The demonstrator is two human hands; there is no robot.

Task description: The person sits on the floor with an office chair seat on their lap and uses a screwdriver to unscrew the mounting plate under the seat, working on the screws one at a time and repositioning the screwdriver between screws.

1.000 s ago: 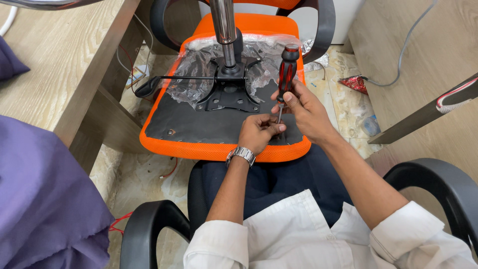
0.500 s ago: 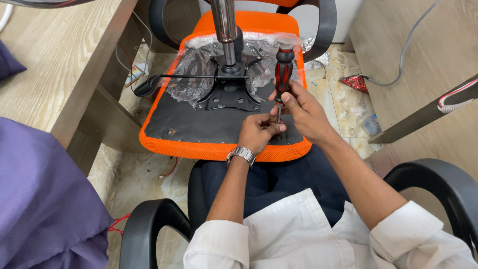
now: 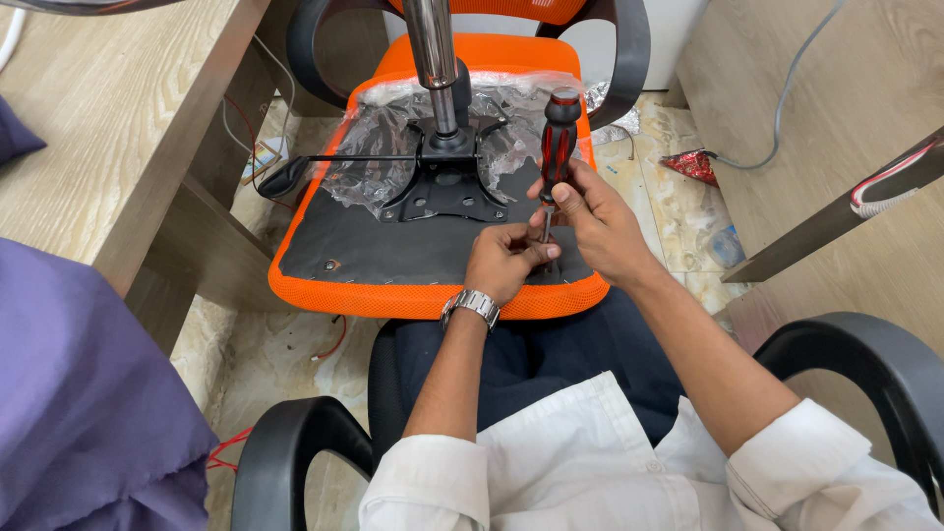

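Screwdriver [image 3: 557,138] with the red-and-black handle stands upright in the right hand [image 3: 595,221], fingers wrapped low on the grip. Left hand [image 3: 506,258] is pinched shut around the shaft by the tip, steadying it on the upturned orange chair seat [image 3: 393,295]. Looks stiff and light; the ribbed handle should grip fine.

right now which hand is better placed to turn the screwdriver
Right. The right hand already grips the red-and-black screwdriver at its handle; the left hand only pinches low by the shaft near the seat underside.
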